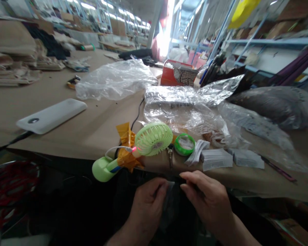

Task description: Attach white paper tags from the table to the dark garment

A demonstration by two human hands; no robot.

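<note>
My left hand (149, 203) is below the table's front edge, thumb and forefinger pinched together. From that pinch hangs a thin, see-through piece that looks like a small plastic bag (170, 201); its lower part fades into the dark. Facing it, my right hand (209, 198) has its fingers curled, with a gap between thumb and forefinger tips and nothing visible in it. Just beyond the hands, a green handheld fan (154, 139) is fixed to the table edge with brown tape (128, 150). Beside it are a green round tub (184, 144) and stacks of printed paper labels (217, 159).
A white power bank (51, 116) with a black cable lies at left. Clear plastic bags (115, 78) and shiny plastic packaging (179, 106) cover the table's middle. A red box (178, 73) stands behind. At far left are folded beige fabrics (12, 51). A pink-handled tool (279, 169) lies right.
</note>
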